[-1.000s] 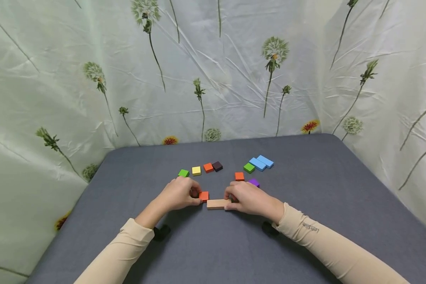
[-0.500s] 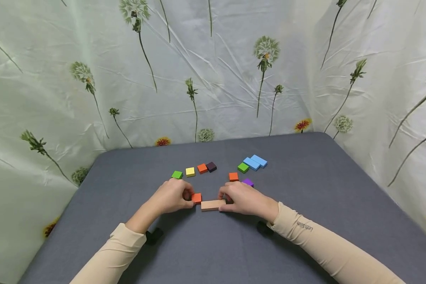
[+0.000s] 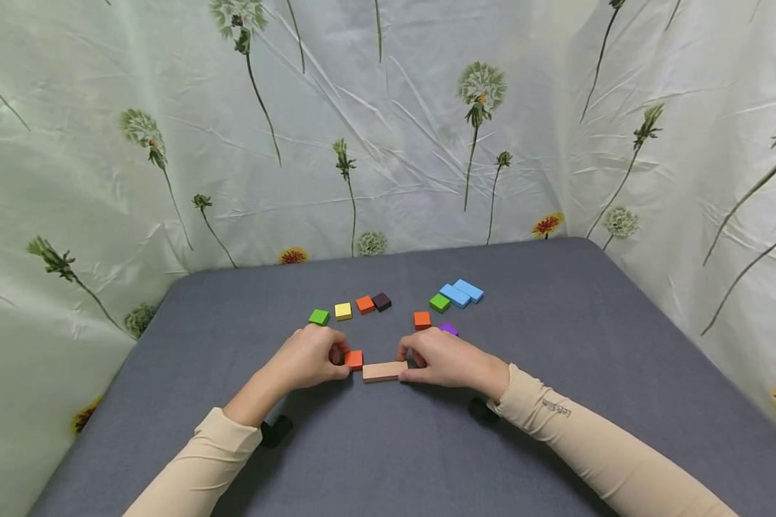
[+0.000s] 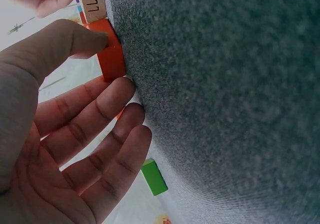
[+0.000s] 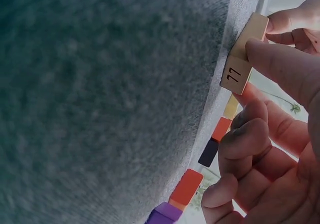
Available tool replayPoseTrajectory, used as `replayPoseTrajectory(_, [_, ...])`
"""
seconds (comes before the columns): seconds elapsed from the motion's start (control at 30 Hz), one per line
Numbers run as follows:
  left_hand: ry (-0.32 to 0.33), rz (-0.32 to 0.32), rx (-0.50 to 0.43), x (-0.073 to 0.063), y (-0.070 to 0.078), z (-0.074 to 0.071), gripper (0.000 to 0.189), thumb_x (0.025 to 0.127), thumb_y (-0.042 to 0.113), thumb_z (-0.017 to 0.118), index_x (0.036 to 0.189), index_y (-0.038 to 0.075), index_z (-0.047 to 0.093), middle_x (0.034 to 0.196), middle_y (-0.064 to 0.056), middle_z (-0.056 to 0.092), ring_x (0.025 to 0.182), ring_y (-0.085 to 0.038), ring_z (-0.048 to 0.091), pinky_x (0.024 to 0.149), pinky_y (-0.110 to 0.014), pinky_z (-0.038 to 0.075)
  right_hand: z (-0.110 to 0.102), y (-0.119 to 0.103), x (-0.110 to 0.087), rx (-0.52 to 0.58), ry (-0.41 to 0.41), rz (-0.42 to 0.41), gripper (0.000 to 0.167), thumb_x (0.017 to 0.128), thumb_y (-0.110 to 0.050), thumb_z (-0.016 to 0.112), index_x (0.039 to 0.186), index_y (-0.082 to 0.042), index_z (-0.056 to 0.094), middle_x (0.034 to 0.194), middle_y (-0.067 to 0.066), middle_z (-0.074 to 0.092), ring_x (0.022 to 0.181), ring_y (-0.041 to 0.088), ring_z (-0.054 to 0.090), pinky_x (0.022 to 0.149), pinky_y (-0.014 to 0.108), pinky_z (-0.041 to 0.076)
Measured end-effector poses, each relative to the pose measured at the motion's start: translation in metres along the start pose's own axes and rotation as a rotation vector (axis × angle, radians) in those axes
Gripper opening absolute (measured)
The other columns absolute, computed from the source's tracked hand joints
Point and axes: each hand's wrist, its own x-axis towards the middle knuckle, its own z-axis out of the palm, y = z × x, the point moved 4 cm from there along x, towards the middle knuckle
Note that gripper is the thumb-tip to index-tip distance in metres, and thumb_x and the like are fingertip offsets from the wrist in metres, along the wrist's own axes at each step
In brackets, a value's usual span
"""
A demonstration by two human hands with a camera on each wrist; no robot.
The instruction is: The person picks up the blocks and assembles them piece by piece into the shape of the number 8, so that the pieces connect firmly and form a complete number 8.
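My left hand point(image 3: 312, 357) pinches an orange-red block point(image 3: 354, 360) between thumb and fingers; the thumb lies on its near side in the left wrist view. Just right of it lies a plain wooden block point(image 3: 384, 371), longer and flat on the table, with "77" printed on its end. My right hand point(image 3: 449, 360) pinches that wooden block point(image 5: 242, 62) near its right end, thumb on the near side and index finger behind. The two blocks stand end to side, close together. Behind the right hand a purple block point(image 3: 449, 329) is partly hidden.
Farther back on the grey table point(image 3: 388, 459) lie a green block point(image 3: 320, 317), a yellow block point(image 3: 343, 311), an orange block point(image 3: 365, 304) beside a dark block point(image 3: 381, 301), another orange block point(image 3: 422, 320), a second green block point(image 3: 440, 303) and two light blue blocks point(image 3: 455, 295). A flowered curtain point(image 3: 388, 108) hangs behind.
The head view has shifted slightly, so the scene sits a little farther left. Both hands keep their hold on the orange-red and wooden blocks, which lie in nearly the same arrangement.
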Motion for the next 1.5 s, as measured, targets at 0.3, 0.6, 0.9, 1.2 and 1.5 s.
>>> replayPoseTrajectory(0.3, [-0.002, 0.009, 0.000, -0.0009, 0.0016, -0.0004, 0.013, 0.083, 0.015, 0.087, 0.086, 0.015, 0.074, 0.070, 0.007, 0.060, 0.066, -0.010, 0.053, 0.064, -0.030, 0.045, 0.0008, 0.0011, 0.0000, 0.011, -0.002, 0.006, 0.020, 0.097, -0.025, 0.082, 0.108, -0.012, 0.074, 0.066, -0.009, 0.050, 0.057, 0.000, 0.041, 0.056, 0.020, 0.034])
replayPoseTrajectory(0.6, [-0.022, 0.014, -0.011, -0.0018, 0.0010, -0.0002, 0.016, 0.082, 0.013, 0.088, 0.090, 0.013, 0.074, 0.072, 0.005, 0.060, 0.067, -0.010, 0.053, 0.065, -0.029, 0.045, 0.0028, 0.0024, 0.0008, 0.009, -0.012, 0.003, 0.020, 0.098, -0.026, 0.081, 0.109, -0.012, 0.073, 0.065, -0.010, 0.049, 0.056, 0.000, 0.040, 0.055, 0.019, 0.032])
replayPoseTrajectory(0.9, [-0.015, 0.006, -0.028, -0.0009, -0.0009, 0.0009, 0.015, 0.083, 0.014, 0.087, 0.090, 0.013, 0.074, 0.071, 0.006, 0.059, 0.067, -0.010, 0.053, 0.065, -0.029, 0.045, 0.0031, 0.0025, 0.0005, 0.020, -0.018, -0.004, 0.019, 0.098, -0.025, 0.081, 0.108, -0.012, 0.072, 0.065, -0.010, 0.049, 0.056, 0.000, 0.039, 0.055, 0.019, 0.031])
replayPoseTrajectory(1.2, [-0.022, 0.032, -0.054, -0.0011, -0.0012, 0.0016, 0.015, 0.083, 0.012, 0.087, 0.091, 0.013, 0.074, 0.070, 0.005, 0.059, 0.066, -0.009, 0.052, 0.064, -0.028, 0.044, 0.0034, 0.0035, 0.0001, 0.029, -0.026, -0.002, 0.018, 0.099, -0.025, 0.080, 0.109, -0.012, 0.073, 0.065, -0.010, 0.050, 0.055, 0.000, 0.040, 0.055, 0.019, 0.032])
replayPoseTrajectory(1.5, [-0.027, 0.035, -0.077, -0.0028, -0.0045, -0.0001, 0.030, 0.085, 0.027, 0.092, 0.103, 0.010, 0.075, 0.074, 0.004, 0.061, 0.068, -0.008, 0.053, 0.063, -0.026, 0.044, -0.0022, 0.0014, -0.0017, 0.023, -0.016, -0.009, 0.025, 0.098, -0.027, 0.081, 0.115, -0.011, 0.071, 0.067, -0.009, 0.052, 0.056, 0.001, 0.041, 0.055, 0.020, 0.034])
